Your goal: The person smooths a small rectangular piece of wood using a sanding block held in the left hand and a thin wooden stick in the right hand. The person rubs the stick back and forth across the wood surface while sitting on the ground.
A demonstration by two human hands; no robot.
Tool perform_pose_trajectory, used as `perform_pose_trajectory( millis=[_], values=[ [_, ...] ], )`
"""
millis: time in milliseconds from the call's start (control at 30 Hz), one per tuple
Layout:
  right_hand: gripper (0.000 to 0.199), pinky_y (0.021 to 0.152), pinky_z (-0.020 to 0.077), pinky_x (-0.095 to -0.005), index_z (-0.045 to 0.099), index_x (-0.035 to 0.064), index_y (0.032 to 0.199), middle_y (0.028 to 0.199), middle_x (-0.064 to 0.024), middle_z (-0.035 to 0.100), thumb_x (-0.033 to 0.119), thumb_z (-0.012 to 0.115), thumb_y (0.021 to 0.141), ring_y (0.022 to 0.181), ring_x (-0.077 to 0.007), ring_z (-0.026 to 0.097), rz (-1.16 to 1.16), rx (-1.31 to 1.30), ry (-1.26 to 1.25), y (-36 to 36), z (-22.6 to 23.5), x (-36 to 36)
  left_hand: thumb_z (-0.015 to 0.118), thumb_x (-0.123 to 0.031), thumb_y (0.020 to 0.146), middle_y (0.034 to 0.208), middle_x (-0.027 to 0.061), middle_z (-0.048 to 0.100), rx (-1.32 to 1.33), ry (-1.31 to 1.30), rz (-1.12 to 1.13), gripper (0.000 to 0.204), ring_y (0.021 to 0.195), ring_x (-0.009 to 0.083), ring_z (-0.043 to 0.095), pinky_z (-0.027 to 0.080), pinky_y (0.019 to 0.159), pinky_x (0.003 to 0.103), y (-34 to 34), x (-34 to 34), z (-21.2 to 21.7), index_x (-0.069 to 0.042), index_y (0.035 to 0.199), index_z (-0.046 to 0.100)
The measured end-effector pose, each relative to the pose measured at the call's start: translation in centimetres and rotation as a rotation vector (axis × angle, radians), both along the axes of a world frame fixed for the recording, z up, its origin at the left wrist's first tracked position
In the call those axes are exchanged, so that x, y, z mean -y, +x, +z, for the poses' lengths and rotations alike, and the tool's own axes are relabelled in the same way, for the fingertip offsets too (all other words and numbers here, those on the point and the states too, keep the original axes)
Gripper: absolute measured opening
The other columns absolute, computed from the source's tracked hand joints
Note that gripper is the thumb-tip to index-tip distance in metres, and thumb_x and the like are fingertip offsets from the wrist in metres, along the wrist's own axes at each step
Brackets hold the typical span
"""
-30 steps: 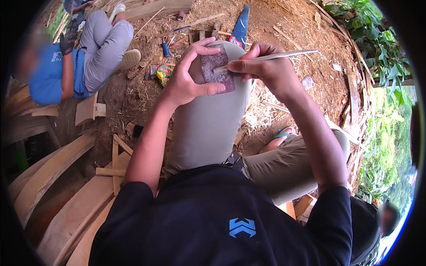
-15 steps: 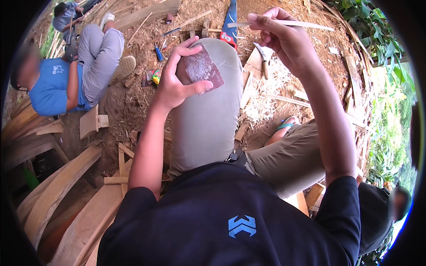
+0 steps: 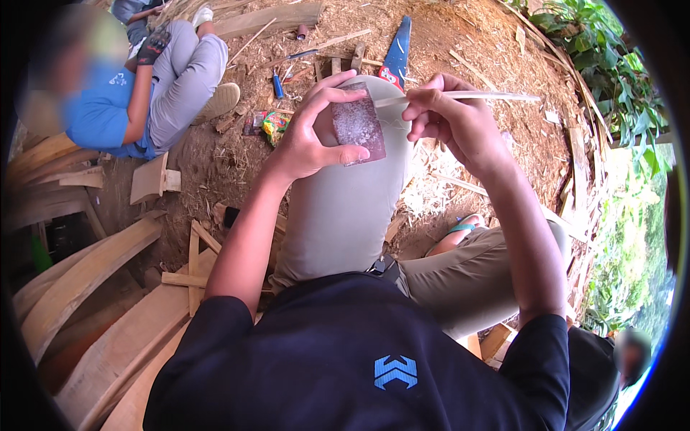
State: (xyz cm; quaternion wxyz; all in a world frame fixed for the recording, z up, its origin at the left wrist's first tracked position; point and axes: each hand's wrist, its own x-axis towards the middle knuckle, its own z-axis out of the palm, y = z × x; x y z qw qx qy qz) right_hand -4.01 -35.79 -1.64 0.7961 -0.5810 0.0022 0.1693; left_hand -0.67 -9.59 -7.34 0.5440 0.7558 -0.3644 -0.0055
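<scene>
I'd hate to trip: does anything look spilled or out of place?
A colourful packet lies on the ground left of the raised knee, odd among wood scraps. The maroon sheet in the left hand looks blotched whitish, perhaps dusty.

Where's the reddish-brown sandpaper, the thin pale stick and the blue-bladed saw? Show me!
reddish-brown sandpaper (image 3: 359, 125): head view, dusty middle of the sheet
thin pale stick (image 3: 491, 95): head view, longer end, toward picture right
blue-bladed saw (image 3: 397, 53): head view, on the blade
</scene>
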Motion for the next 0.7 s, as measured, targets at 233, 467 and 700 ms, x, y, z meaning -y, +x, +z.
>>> perform_pose_trajectory(
  millis=[233, 467, 700],
  values=[
    [0.017, 0.07, 0.0587, -0.0273, 0.06, -0.0023, 0.095, 0.089, -0.0133, 0.072, 0.011, 0.071, 0.092, 0.069, -0.0149, 0.069, 0.036, 0.047, -0.079, 0.0, -1.6, -1.4, 0.091, -0.034, 0.062, 0.15, 0.0156, 0.045, 0.028, 0.02, 0.022, 0.073, 0.14, 0.0327, 0.041, 0.029, 0.117, 0.047, -0.1, -0.3, 0.1, -0.012, 0.127, 0.065],
    [0.019, 0.062, 0.0584, -0.0277, 0.056, 0.0026, 0.081, 0.087, -0.0179, 0.074, 0.004, 0.073, 0.089, 0.066, -0.0167, 0.071, -0.041, 0.087, -0.055, -0.6, -2.1, -2.6, 0.092, -0.036, 0.062, 0.149, 0.0147, 0.047, 0.016, -0.024, 0.021, 0.073, 0.139, 0.0322, 0.043, 0.031, 0.117, 0.046, -0.1, -0.3, -0.3, -0.014, 0.126, 0.065],
    [0.017, 0.058, 0.0576, -0.0263, 0.057, 0.0017, 0.08, 0.083, -0.0177, 0.073, 0.001, 0.071, 0.089, 0.064, -0.0167, 0.071, -0.003, 0.215, -0.166, -0.7, -1.6, -3.3, 0.092, -0.035, 0.062, 0.149, 0.0143, 0.047, 0.049, -0.007, 0.036, 0.072, 0.139, 0.0321, 0.044, 0.032, 0.117, 0.046, -0.1, 0.0, -0.2, -0.014, 0.125, 0.065]
  ],
)
